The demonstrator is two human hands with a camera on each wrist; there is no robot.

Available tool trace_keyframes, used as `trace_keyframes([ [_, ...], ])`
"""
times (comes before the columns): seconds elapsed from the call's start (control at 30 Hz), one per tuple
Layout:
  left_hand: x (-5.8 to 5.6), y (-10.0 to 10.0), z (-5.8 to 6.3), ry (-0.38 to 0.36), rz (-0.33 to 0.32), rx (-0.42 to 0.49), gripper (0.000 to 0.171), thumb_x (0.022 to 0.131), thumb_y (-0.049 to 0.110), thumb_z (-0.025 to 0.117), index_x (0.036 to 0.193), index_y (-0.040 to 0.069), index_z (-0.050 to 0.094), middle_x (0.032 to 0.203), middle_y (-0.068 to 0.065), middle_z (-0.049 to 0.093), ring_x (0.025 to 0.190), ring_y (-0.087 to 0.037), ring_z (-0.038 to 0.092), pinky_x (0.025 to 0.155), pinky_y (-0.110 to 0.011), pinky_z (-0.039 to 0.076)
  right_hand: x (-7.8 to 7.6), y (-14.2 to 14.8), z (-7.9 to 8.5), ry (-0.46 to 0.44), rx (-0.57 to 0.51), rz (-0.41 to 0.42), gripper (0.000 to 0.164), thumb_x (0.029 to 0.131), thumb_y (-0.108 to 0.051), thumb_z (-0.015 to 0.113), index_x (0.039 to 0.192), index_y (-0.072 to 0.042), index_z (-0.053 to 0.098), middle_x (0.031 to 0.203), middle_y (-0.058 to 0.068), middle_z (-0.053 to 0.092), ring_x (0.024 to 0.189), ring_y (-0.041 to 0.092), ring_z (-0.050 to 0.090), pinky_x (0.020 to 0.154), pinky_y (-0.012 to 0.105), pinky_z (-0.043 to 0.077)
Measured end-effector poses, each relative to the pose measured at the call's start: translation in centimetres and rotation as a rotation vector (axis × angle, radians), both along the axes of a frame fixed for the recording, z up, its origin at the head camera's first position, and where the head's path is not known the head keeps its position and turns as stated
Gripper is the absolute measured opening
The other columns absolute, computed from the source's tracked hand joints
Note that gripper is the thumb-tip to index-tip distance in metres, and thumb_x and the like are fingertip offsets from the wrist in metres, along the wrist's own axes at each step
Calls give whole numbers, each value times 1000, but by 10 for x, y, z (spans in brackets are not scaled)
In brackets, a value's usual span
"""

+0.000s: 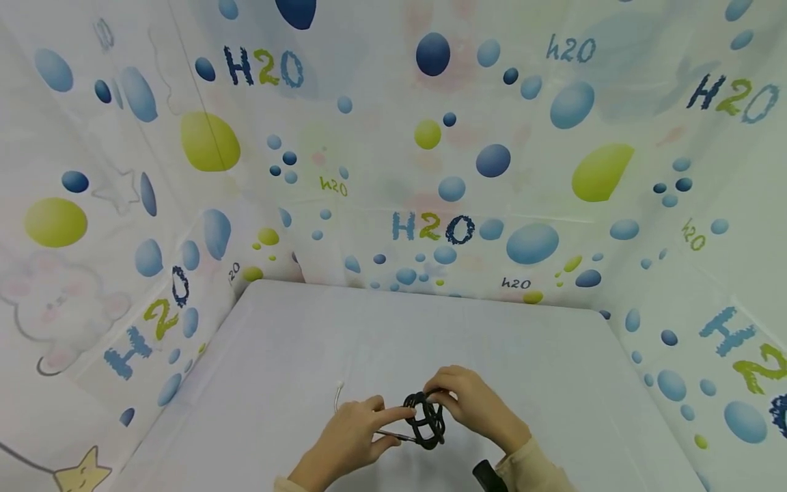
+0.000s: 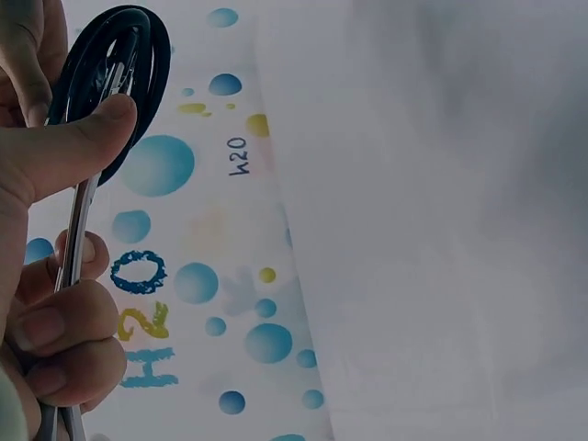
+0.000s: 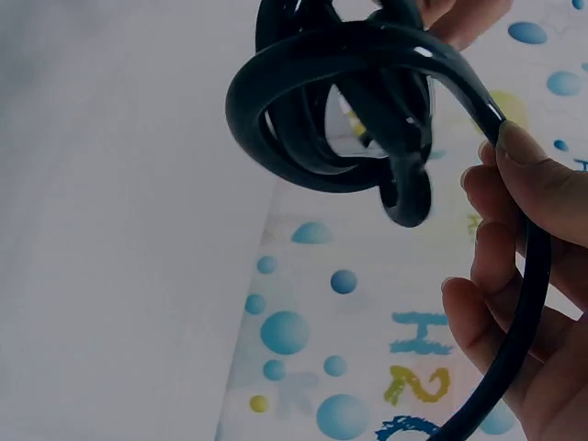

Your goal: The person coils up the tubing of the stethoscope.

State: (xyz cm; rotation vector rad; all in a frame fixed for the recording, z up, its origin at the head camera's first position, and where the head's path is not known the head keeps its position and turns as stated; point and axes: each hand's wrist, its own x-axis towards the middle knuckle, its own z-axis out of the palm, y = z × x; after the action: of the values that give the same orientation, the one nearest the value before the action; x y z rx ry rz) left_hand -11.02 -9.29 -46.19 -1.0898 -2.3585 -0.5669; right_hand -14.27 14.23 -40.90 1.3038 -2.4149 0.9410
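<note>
A stethoscope with black tubing [image 1: 438, 429] is held up between both hands above the table; its tubing is wound in a bundle of loops. My left hand [image 1: 353, 434] grips the metal ear tubes [image 2: 81, 220], fingers curled round them and thumb pressing near the coil. One ear tube with a pale tip [image 1: 339, 385] sticks out beyond that hand. On the coil's right side, my right hand [image 1: 476, 406] pinches a stretch of the tubing [image 3: 525, 303] between thumb and fingers. The chest piece cannot be made out.
A white-covered table [image 1: 295, 328] lies under the hands. Patterned sheets [image 1: 381, 171] with bubbles and "H2O" lettering stand round its back and sides. At the right sleeve is a dark cylindrical object [image 1: 488, 475].
</note>
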Motion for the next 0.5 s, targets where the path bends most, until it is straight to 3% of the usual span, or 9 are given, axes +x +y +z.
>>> trace_keyframes([
  [0.17, 2, 1, 5, -6, -29, -1, 48, 67, 27, 83, 112, 31, 66, 67, 8, 49, 48, 2, 36, 46, -9, 25, -5, 0, -5, -126, -26, 57, 5, 85, -5, 67, 90, -7, 69, 82, -1, 64, 73, 5, 56, 64, 19, 48],
  [0.37, 4, 2, 7, -4, -44, -11, 49, 67, 28, 82, 113, 30, 65, 68, 7, 50, 47, 3, 36, 45, -9, 25, -9, 1, -11, -176, -32, 95, 7, 87, -10, 65, 92, -9, 70, 86, -1, 60, 75, 5, 54, 65, 21, 48],
  [0.5, 5, 2, 6, 14, -53, 4, 50, 68, 28, 82, 114, 30, 65, 69, 7, 51, 48, 4, 36, 46, -8, 25, -13, 5, -15, -348, -68, 134, 12, 90, -13, 62, 96, -5, 70, 91, 5, 64, 81, 7, 58, 70, 25, 51],
])
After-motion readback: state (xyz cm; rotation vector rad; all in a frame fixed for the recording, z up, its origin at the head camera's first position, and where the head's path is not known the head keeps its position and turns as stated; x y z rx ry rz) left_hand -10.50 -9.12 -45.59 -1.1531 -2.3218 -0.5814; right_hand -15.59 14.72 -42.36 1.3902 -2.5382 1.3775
